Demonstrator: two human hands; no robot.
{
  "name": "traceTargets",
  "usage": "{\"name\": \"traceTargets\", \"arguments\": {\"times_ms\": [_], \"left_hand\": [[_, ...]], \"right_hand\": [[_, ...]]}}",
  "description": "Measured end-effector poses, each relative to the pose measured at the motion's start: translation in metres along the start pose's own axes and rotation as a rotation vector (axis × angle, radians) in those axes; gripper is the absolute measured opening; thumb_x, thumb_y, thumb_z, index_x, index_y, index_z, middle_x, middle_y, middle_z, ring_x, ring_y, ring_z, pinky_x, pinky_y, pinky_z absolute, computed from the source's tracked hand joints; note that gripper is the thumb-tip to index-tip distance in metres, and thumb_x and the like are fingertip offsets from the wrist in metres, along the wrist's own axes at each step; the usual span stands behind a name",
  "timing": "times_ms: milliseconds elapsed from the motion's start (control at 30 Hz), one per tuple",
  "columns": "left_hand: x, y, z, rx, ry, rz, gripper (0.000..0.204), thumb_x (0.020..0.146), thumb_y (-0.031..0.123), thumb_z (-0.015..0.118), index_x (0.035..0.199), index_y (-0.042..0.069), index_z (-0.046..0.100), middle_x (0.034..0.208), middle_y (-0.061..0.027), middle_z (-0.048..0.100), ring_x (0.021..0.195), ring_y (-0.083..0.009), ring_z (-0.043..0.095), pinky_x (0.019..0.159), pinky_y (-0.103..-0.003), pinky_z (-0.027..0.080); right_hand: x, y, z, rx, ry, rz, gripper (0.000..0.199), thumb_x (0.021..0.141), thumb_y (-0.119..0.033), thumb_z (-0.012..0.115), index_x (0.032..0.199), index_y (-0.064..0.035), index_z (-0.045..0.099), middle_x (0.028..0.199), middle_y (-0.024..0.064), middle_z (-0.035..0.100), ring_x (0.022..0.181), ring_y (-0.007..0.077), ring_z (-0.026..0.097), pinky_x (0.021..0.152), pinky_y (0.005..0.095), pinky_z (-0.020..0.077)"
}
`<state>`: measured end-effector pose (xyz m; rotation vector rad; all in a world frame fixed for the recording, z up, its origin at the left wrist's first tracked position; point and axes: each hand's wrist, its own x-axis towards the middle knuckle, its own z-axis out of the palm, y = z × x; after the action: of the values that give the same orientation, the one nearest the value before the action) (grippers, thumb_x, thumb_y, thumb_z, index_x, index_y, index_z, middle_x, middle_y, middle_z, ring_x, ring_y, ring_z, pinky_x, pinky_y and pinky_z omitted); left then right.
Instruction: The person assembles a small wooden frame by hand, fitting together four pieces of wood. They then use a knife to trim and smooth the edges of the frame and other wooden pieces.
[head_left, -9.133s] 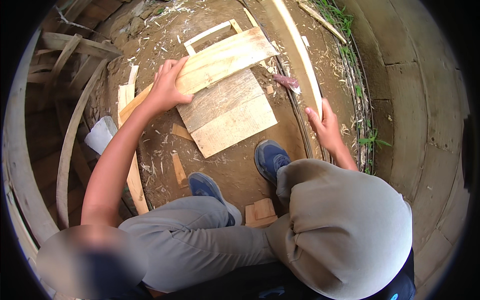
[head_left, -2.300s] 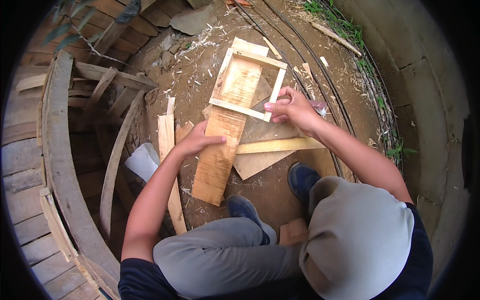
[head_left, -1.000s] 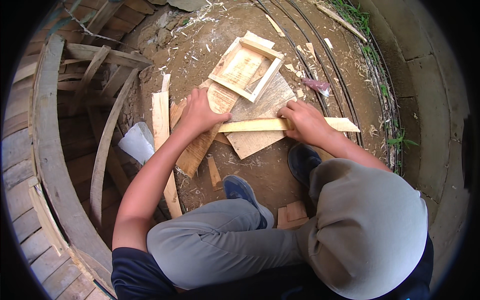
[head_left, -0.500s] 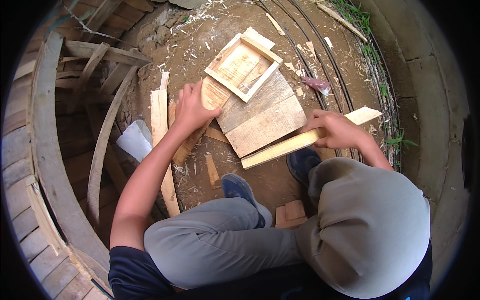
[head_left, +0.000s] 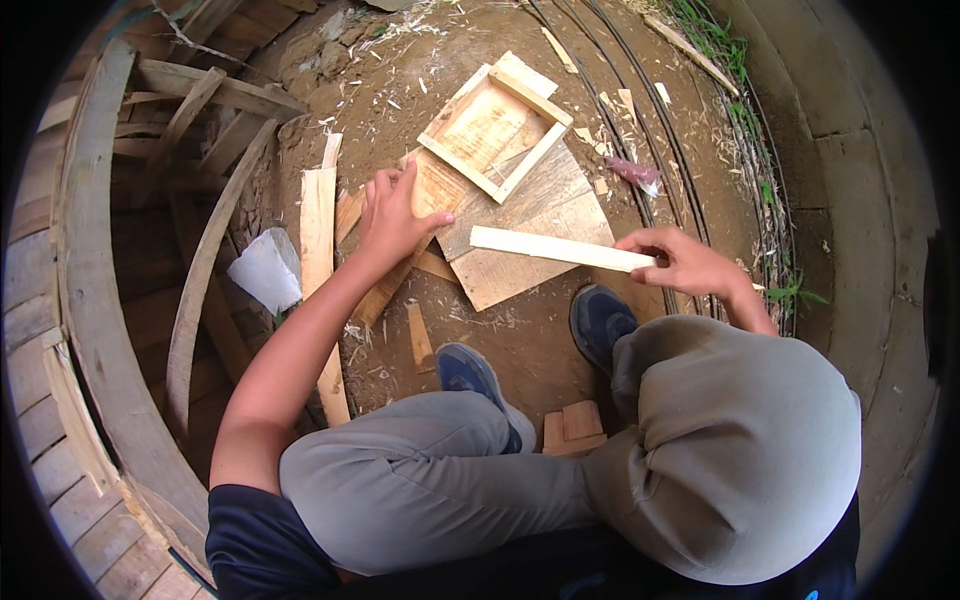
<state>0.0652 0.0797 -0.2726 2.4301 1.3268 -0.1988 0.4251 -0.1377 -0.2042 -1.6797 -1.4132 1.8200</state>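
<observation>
My right hand [head_left: 690, 262] is closed around one end of a pale wooden strip [head_left: 550, 247]. The strip stretches leftward above a board [head_left: 510, 278] lying on the ground. My left hand [head_left: 392, 222] has thumb and forefinger spread at a brown-grained board [head_left: 438, 188]; whether it presses on the wood is hard to tell. Beyond both hands, a small rectangular wooden frame [head_left: 462, 170] rests on the overlapping boards. A grey weathered board [head_left: 545, 190] shows beneath its right side.
Long thin planks [head_left: 318, 225] lie left of my left arm, beside a whitish stone-like block [head_left: 268, 270]. Curved timber framing [head_left: 95, 250] rises on the far left. Black cables [head_left: 655, 110] run along the right, near a purplish wrapper [head_left: 633, 172]. Small wood blocks [head_left: 575, 425] sit by my shoes.
The strip in my right hand has swung, its left end rising away from me, and now only its near end is gripped. My left forefinger has stretched out.
</observation>
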Motion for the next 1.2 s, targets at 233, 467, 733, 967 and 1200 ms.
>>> {"name": "traceTargets", "arguments": {"times_ms": [233, 467, 733, 967, 1200], "left_hand": [[0.001, -0.005, 0.007, -0.036, -0.020, -0.066, 0.113, 0.071, 0.061, 0.086, 0.158, 0.011, 0.035, 0.136, -0.0173, 0.045, 0.127, -0.0345, 0.046, 0.103, -0.047, 0.047], [0.007, 0.003, -0.009, -0.071, -0.102, -0.140, 0.115, 0.066, 0.058, 0.090, 0.157, 0.015, 0.037, 0.134, -0.0159, 0.048, 0.129, -0.0324, 0.048, 0.104, -0.045, 0.048], [0.011, 0.005, -0.019, -0.067, -0.157, -0.166, 0.114, 0.064, 0.055, 0.090, 0.156, 0.014, 0.035, 0.140, -0.0174, 0.046, 0.136, -0.0342, 0.044, 0.107, -0.047, 0.047], [0.008, 0.002, -0.010, -0.063, -0.093, -0.129, 0.113, 0.063, 0.049, 0.091, 0.155, 0.012, 0.035, 0.134, -0.0203, 0.046, 0.130, -0.0386, 0.048, 0.109, -0.047, 0.043], [0.007, -0.005, -0.003, -0.127, -0.081, -0.101, 0.116, 0.064, 0.053, 0.091, 0.156, 0.012, 0.034, 0.136, -0.0204, 0.046, 0.132, -0.0393, 0.047, 0.111, -0.048, 0.042]], "right_hand": [[0.001, -0.004, 0.013, -0.020, 0.007, -0.072, 0.045, 0.090, -0.011, 0.075, 0.133, -0.0059, 0.060, 0.111, 0.0104, 0.070, 0.100, 0.0188, 0.066, 0.087, 0.0347, 0.0513], [0.004, -0.015, 0.009, 0.009, 0.413, 0.014, 0.053, 0.102, -0.028, 0.064, 0.146, -0.0067, 0.046, 0.114, 0.0156, 0.069, 0.095, 0.0252, 0.068, 0.084, 0.0369, 0.0529], [0.010, 0.024, 0.015, -0.509, 0.698, -0.018, 0.046, 0.104, -0.030, 0.058, 0.143, -0.0085, 0.047, 0.120, 0.0263, 0.066, 0.108, 0.0460, 0.065, 0.090, 0.0499, 0.0521], [0.009, 0.038, 0.025, -0.326, 0.792, -0.097, 0.045, 0.104, -0.029, 0.058, 0.142, -0.0091, 0.047, 0.116, 0.0263, 0.068, 0.105, 0.0458, 0.066, 0.087, 0.0490, 0.0521], [0.011, 0.035, 0.022, -0.246, 0.757, -0.032, 0.044, 0.104, -0.028, 0.059, 0.142, -0.0085, 0.048, 0.108, 0.0246, 0.070, 0.095, 0.0376, 0.068, 0.083, 0.0439, 0.0523]]}}
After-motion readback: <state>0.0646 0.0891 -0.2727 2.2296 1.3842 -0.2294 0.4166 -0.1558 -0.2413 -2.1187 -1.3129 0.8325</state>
